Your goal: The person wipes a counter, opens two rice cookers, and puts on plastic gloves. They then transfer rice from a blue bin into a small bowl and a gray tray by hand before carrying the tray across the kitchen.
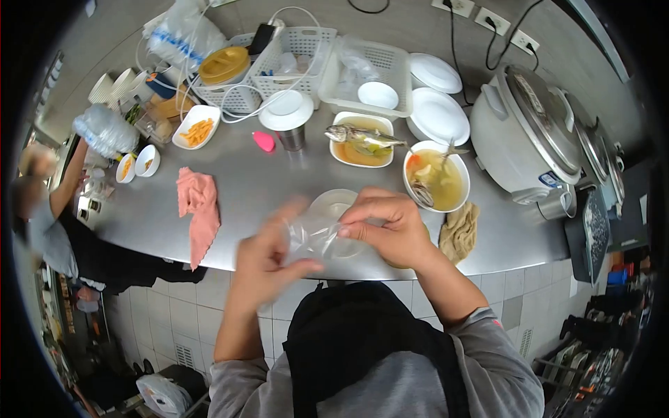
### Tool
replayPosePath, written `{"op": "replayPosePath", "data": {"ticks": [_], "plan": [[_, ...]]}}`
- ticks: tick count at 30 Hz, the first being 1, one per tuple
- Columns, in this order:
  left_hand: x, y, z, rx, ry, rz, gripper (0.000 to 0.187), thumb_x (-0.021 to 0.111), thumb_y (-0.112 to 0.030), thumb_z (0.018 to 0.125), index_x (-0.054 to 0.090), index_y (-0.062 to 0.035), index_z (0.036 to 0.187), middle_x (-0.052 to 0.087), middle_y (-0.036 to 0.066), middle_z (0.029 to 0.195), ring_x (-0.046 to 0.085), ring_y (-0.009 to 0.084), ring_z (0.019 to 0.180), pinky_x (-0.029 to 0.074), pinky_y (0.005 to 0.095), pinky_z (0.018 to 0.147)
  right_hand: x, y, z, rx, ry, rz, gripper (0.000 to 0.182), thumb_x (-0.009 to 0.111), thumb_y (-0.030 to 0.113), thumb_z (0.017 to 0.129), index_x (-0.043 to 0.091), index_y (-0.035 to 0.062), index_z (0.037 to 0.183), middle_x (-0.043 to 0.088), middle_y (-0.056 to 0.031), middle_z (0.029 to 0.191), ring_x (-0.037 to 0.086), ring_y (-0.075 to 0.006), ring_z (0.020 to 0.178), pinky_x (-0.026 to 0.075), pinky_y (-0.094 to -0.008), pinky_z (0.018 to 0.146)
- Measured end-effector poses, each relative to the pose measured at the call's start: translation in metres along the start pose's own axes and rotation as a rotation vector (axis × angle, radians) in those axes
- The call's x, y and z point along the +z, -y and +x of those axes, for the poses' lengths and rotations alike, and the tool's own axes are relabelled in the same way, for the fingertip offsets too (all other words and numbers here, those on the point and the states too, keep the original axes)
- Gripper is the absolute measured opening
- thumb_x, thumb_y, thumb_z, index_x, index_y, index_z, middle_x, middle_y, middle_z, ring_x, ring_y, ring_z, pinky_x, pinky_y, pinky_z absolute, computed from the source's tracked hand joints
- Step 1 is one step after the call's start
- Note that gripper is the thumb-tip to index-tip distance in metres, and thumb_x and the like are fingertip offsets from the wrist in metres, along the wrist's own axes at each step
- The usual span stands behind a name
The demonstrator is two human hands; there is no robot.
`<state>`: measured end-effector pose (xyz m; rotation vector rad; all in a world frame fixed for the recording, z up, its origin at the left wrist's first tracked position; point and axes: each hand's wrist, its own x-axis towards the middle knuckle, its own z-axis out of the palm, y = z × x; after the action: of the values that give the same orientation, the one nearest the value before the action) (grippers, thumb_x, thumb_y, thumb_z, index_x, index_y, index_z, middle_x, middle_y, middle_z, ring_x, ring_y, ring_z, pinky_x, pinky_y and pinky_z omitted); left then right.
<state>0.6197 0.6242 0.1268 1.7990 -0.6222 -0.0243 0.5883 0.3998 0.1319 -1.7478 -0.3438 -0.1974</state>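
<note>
A clear plastic bag (311, 235) is stretched between my two hands over the front of the steel table. My right hand (385, 224) pinches its edge between thumb and fingers. On the other side my left hand (270, 252) is blurred, with thumb and fingers apart beside the bag. Behind and partly under the bag stands a round translucent container (334, 202). Farther back are a square white bowl (362, 159) with a fish lying across it and a round white bowl (458, 188) of yellow soup with fish pieces.
A pink cloth (198, 209) lies at left, a brown cloth (459, 232) at right. Behind are a lidded metal cup (293, 138), baskets (311, 42), white plates (439, 115) and a large rice cooker (516, 132). Another person (52, 237) stands at far left, arm extended.
</note>
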Motion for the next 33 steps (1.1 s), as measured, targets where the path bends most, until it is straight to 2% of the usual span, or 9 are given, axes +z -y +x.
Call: {"op": "replayPosePath", "data": {"ticks": [1, 5, 7, 8, 10, 13, 21, 30, 33], "plan": [[0.013, -0.005, 0.005, -0.053, 0.159, 0.035, 0.019, 0.074, -0.014, 0.076, 0.062, -0.0024, 0.084, 0.04, -0.007, 0.061, 0.032, 0.004, 0.054, 0.027, 0.0242, 0.048, -0.001, 0.003, -0.002, -0.04, -0.014, 0.066, 0.008, 0.068, 0.002, 0.08, 0.068, 0.001, 0.088, 0.063, -0.0061, 0.083, 0.058, -0.0134, 0.077, 0.045, -0.026, 0.069], [-0.01, 0.042, 0.001, -0.166, -0.09, -0.031, 0.012, 0.061, -0.009, 0.086, 0.064, -0.0012, 0.094, 0.048, -0.007, 0.066, 0.037, 0.0034, 0.057, 0.031, 0.0221, 0.05, -0.034, -0.034, -0.046, 0.17, -0.325, -0.025, 0.02, 0.07, 0.011, 0.08, 0.068, 0.005, 0.1, 0.063, -0.009, 0.093, 0.059, -0.0196, 0.088, 0.045, -0.0302, 0.081], [-0.036, 0.053, -0.006, -0.185, -0.29, -0.052, 0.015, 0.056, -0.011, 0.091, 0.064, -0.0004, 0.099, 0.056, -0.005, 0.075, 0.044, 0.0032, 0.064, 0.036, 0.0199, 0.058, -0.046, -0.063, -0.098, 0.293, -0.233, -0.535, 0.026, 0.073, 0.018, 0.076, 0.068, 0.0057, 0.099, 0.063, -0.0109, 0.096, 0.059, -0.0258, 0.092, 0.046, -0.0348, 0.085], [-0.044, 0.054, -0.007, -0.179, -0.392, -0.025, 0.018, 0.055, -0.015, 0.093, 0.063, 0.0002, 0.099, 0.059, -0.003, 0.08, 0.048, 0.003, 0.069, 0.039, 0.0189, 0.063, -0.046, -0.087, -0.128, 0.282, -0.172, -0.761, 0.041, 0.079, 0.028, 0.068, 0.066, 0.0082, 0.102, 0.058, -0.0149, 0.112, 0.052, -0.0371, 0.106, 0.042, -0.0439, 0.091], [-0.058, 0.059, -0.012, -0.181, -0.449, -0.106, 0.021, 0.055, -0.018, 0.094, 0.062, 0.0, 0.101, 0.061, -0.001, 0.088, 0.05, 0.0041, 0.077, 0.039, 0.0189, 0.071, -0.026, -0.089, -0.147, 0.26, -0.189, -1.059, 0.054, 0.083, 0.032, 0.06, 0.064, 0.0111, 0.106, 0.047, -0.017, 0.127, 0.039, -0.0459, 0.119, 0.037, -0.0505, 0.095], [-0.063, 0.063, -0.013, -0.182, -0.464, -0.122, 0.023, 0.055, -0.021, 0.095, 0.062, -0.0002, 0.103, 0.062, 0.0, 0.093, 0.05, 0.0046, 0.082, 0.039, 0.0192, 0.077, -0.014, -0.115, -0.152, 0.32, -0.249, -1.11, 0.064, 0.085, 0.035, 0.055, 0.06, 0.0122, 0.11, 0.037, -0.0179, 0.135, 0.032, -0.0488, 0.123, 0.032, -0.0544, 0.099], [-0.065, 0.063, -0.002, -0.17, -0.495, -0.036, 0.02, 0.055, -0.016, 0.095, 0.059, 0.002, 0.101, 0.057, -0.002, 0.087, 0.046, 0.004, 0.077, 0.037, 0.0174, 0.072, -0.004, -0.095, -0.14, 0.02, -0.404, -0.552, 0.066, 0.085, 0.036, 0.054, 0.061, 0.0108, 0.11, 0.042, -0.018, 0.132, 0.033, -0.0456, 0.124, 0.031, -0.052, 0.101], [-0.068, 0.076, 0.009, -0.206, -0.476, -0.054, 0.018, 0.054, -0.013, 0.094, 0.059, 0.0028, 0.102, 0.058, -0.001, 0.088, 0.047, 0.0046, 0.078, 0.038, 0.0184, 0.072, 0.014, -0.083, -0.028, -0.141, 0.25, -0.746, 0.074, 0.079, 0.038, 0.064, 0.051, 0.0189, 0.129, 0.036, -0.0122, 0.141, 0.026, -0.0505, 0.128, 0.028, -0.0566, 0.105], [-0.072, 0.083, 0.016, -0.228, -0.514, -0.04, 0.018, 0.054, -0.012, 0.094, 0.059, 0.0031, 0.102, 0.059, 0.0, 0.088, 0.048, 0.0056, 0.079, 0.039, 0.0191, 0.073, 0.01, -0.093, -0.028, -0.167, 0.396, -0.811, 0.078, 0.076, 0.031, 0.069, 0.041, 0.0193, 0.138, 0.032, -0.0105, 0.145, 0.026, -0.04, 0.133, 0.025, -0.0556, 0.108]]}}
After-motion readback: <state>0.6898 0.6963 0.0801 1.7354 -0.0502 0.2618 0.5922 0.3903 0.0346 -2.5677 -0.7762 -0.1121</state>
